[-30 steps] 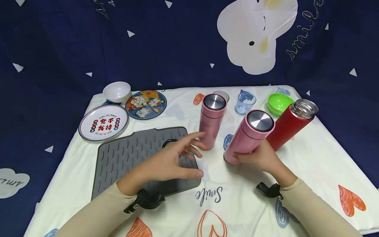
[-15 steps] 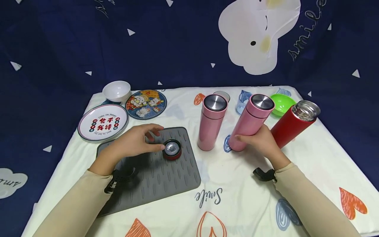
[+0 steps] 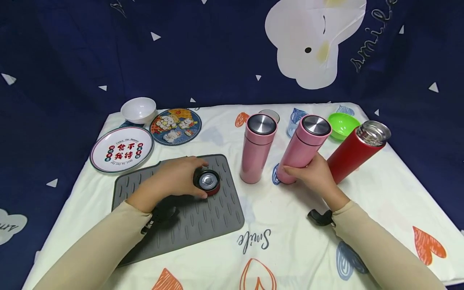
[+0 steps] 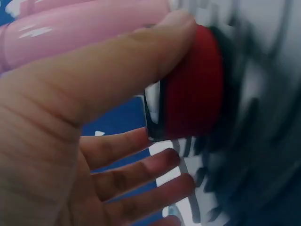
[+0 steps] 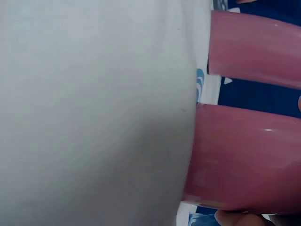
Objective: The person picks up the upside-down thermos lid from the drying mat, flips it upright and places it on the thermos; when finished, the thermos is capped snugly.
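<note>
My left hand [image 3: 177, 177] is at the red lid [image 3: 208, 182], which lies underside up on the grey ribbed mat [image 3: 217, 219]. In the left wrist view its thumb overlaps the red lid [image 4: 195, 89], and the spread fingers [image 4: 136, 162] lie on the lid's other side. Whether they press it is unclear. My right hand [image 3: 317, 175] grips the lower part of a pink thermos [image 3: 299, 151] with a steel-topped lid. Another pink thermos [image 3: 255, 159] stands to its left. Just right of the right hand is a lidless red thermos [image 3: 349, 159].
At the back left are a white bowl [image 3: 139, 110], a patterned round plate [image 3: 176, 127] and a white plate with red characters [image 3: 121, 150]. A clear glass [image 3: 270, 114], a blue glass [image 3: 294, 125] and a green bowl [image 3: 342, 125] stand behind the thermoses.
My left hand has left the space beside the pink thermoses and come to the red lid on the mat. The right hand has shifted its pink thermos away from me, and its tilt has lessened.
</note>
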